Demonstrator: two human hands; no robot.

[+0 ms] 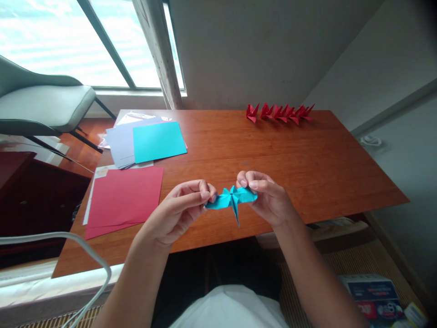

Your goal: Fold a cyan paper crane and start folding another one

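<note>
A turquoise origami crane point(232, 200) is held up between my two hands, over the table's near edge. Its two wings stretch out sideways, and a thin point hangs down from the middle. My left hand point(186, 205) pinches the tip of the left wing between thumb and fingers. At the other end, my right hand point(268, 196) has the right wing tip pinched the same way. Both wing tips are partly covered by my fingers.
Several red origami cranes point(280, 113) stand in a row at the table's point(307, 159) far edge. On the left lie turquoise paper point(160, 141), pale sheets point(120, 143) and red paper point(124, 193). A white cable point(92, 255) loops at lower left; a chair point(48, 102) stands beyond.
</note>
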